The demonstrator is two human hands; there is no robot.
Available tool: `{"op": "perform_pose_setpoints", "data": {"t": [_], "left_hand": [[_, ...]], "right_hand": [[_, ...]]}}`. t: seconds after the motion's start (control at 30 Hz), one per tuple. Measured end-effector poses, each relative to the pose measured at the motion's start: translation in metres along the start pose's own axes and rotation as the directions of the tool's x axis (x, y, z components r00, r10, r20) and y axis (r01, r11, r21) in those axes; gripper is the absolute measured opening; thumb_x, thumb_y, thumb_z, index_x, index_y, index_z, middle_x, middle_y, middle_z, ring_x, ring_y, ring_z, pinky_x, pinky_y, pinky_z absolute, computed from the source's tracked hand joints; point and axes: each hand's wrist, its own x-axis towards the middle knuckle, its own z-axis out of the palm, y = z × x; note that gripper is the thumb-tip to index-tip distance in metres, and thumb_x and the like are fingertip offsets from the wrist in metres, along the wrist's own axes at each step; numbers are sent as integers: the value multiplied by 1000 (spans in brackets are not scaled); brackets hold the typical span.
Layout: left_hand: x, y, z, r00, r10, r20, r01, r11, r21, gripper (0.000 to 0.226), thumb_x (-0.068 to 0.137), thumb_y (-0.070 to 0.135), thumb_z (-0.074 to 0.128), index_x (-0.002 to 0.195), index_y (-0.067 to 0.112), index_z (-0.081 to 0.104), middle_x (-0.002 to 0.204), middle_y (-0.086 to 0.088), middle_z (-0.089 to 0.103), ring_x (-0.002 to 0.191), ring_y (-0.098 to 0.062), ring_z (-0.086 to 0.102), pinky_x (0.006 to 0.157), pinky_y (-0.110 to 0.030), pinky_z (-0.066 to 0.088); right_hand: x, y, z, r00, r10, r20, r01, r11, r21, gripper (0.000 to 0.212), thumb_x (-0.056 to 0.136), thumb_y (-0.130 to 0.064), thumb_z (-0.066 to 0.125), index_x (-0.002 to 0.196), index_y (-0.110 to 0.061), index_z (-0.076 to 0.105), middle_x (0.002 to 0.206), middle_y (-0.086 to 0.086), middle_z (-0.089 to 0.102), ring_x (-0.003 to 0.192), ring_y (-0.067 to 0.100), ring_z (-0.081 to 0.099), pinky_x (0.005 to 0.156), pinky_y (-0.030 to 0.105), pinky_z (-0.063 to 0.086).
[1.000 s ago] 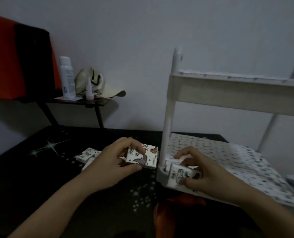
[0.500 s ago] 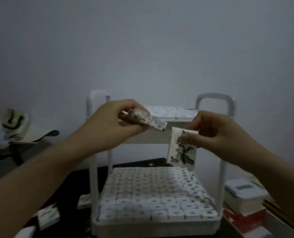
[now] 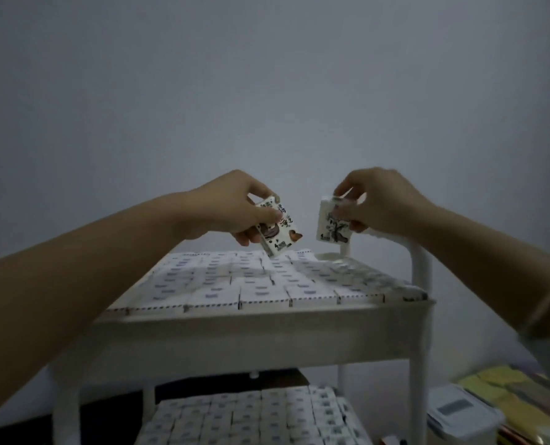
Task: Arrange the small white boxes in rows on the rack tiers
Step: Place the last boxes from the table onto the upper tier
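Note:
A white two-tier rack (image 3: 267, 335) stands in front of me. Its top tier (image 3: 244, 284) is packed with rows of small white boxes, and so is the lower tier (image 3: 251, 419). My left hand (image 3: 231, 207) pinches a small white box (image 3: 278, 231) with a dark picture, tilted, its lower corner just above the far rows of the top tier. My right hand (image 3: 379, 200) holds a second small white box (image 3: 331, 226) upright above the tier's far right corner. The two boxes hang apart, with a gap between them.
A white lidded container (image 3: 463, 415) sits low at the right, beside yellow sheets (image 3: 504, 387). The rack's curved white handle post (image 3: 419, 268) rises at the far right of the top tier. A bare grey wall fills the background.
The view rose from the lower tier to the top tier. Both hands carried their boxes up and forward, over the far rows of the top tier.

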Motion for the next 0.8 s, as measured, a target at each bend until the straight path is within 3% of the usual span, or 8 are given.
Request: {"op": "perform_pose_setpoints", "data": {"t": [0.1,0.23,0.3,0.4,0.53,0.7,0.8], "left_hand": [[23,-5,2,997,-43,69,45,999,-25,44,94,16,62,137,12,53,95,-15,72,56,-12,65,54,-21,54],[50,-8,4,994,-56,92,58,998,-19,37,97,8,52,134,11,53,93,-13,71,57,-14,67,55,-23,56],[65,-9,9,994,-65,82,64,998,14,33,97,8,51,130,8,53,95,-15,70,57,-14,68,54,-23,56],[88,-10,22,997,-44,57,38,993,109,23,97,14,55,119,5,54,99,-15,70,64,-14,69,53,-22,56],[116,-10,42,996,16,86,-36,971,237,25,94,23,63,112,7,57,100,-10,70,73,-13,69,53,-20,55],[137,-8,61,988,85,133,-108,978,178,24,91,22,65,112,12,56,98,-10,70,74,-13,68,57,-22,57],[140,-9,72,974,75,214,-100,989,107,21,91,16,65,110,11,60,94,-11,69,76,-15,68,61,-24,58]], "right_hand": [[28,5,17,991,-44,126,92,913,-398,21,89,-17,64,110,-15,69,103,6,71,72,18,61,61,24,47],[48,7,34,957,-7,290,199,744,-638,21,89,-22,62,110,-18,66,106,4,67,91,23,62,69,30,46],[52,6,43,926,18,378,260,696,-669,22,89,-27,65,110,-19,66,105,1,67,94,22,63,70,29,46],[55,5,53,864,87,496,290,719,-631,31,86,-31,70,112,-15,66,105,1,66,97,22,62,81,33,53],[53,5,56,829,126,545,312,703,-639,43,81,-39,75,117,-17,65,109,1,63,102,21,58,91,34,51],[52,3,54,831,143,537,305,690,-657,46,83,-38,73,121,-17,61,117,1,62,105,20,58,84,28,47],[50,1,55,802,156,577,338,677,-654,37,88,-34,68,122,-20,64,118,-2,65,107,17,60,90,28,48]]}}
